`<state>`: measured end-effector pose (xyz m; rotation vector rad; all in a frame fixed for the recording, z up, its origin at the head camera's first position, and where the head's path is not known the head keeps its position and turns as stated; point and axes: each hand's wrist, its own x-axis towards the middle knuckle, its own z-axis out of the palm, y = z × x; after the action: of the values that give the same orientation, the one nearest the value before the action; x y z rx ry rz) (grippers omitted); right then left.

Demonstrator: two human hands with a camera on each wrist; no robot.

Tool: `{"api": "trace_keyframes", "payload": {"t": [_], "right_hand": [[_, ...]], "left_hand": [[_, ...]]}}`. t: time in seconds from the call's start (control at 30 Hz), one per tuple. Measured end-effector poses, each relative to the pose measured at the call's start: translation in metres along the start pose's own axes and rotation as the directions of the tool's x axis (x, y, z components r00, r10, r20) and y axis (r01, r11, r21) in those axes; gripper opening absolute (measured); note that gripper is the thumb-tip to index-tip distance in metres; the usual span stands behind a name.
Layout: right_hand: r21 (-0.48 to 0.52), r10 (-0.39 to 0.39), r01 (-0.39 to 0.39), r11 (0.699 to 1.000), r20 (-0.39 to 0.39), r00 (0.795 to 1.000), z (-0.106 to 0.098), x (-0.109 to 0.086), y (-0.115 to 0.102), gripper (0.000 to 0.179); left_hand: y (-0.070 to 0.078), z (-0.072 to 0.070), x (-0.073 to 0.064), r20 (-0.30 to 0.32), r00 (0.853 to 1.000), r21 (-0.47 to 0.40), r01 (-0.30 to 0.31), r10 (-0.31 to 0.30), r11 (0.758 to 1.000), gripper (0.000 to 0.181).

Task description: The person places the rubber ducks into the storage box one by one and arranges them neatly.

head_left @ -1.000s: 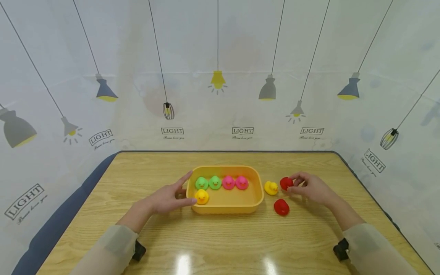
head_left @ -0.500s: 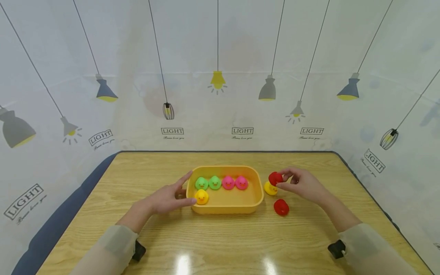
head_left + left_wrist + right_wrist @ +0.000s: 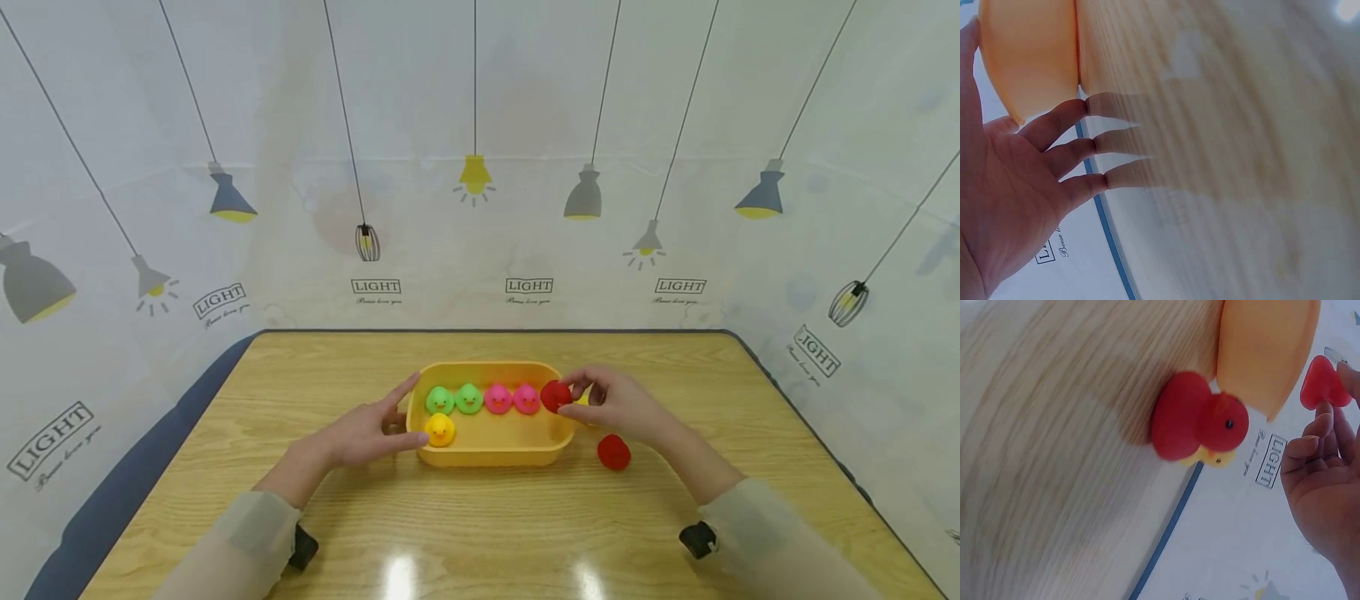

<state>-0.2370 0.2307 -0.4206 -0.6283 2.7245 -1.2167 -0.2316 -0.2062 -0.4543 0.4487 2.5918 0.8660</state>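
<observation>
My right hand (image 3: 622, 408) pinches a red rubber duck (image 3: 556, 397) between thumb and fingertips. In the head view that duck overlaps the right end of the yellow-orange basin (image 3: 491, 457); in the right wrist view it is held above the basin's rim. My left hand (image 3: 371, 429) rests spread against the basin's left end, thumb by the front rim and index finger by the back corner. Other fingertips touch the table in the left wrist view. Inside the basin, green ducks (image 3: 454, 400) and pink ducks (image 3: 513, 399) form a back row, with a yellow duck (image 3: 440, 430) at front left.
A second red duck (image 3: 614, 452) sits on the wooden table (image 3: 480, 517) right of the basin. Another yellow duck (image 3: 1217, 457) stands beyond it, mostly hidden by my right hand in the head view. A lamp-patterned cloth (image 3: 420, 208) rises behind the table.
My right hand has lifted the red duck off the table and carried it left, past the outside yellow duck, to the basin's right end. The left hand stays put.
</observation>
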Motion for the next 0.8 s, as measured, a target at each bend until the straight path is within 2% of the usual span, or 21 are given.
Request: {"api": "trace_keyframes", "payload": {"t": [0.4,0.8], "right_hand": [[0.003,-0.017,0.017,1.000,0.045,0.999,0.031,0.018,-0.023,0.036],[0.036,-0.043,0.041,0.999,0.065,0.997,0.062,0.035,-0.033,0.035]], "left_hand": [[0.000,0.000,0.001,0.002,1.000,-0.006,0.000,0.000,1.000,0.106],[-0.001,0.000,0.000,0.001,1.000,-0.010,-0.001,0.001,1.000,0.106]]}}
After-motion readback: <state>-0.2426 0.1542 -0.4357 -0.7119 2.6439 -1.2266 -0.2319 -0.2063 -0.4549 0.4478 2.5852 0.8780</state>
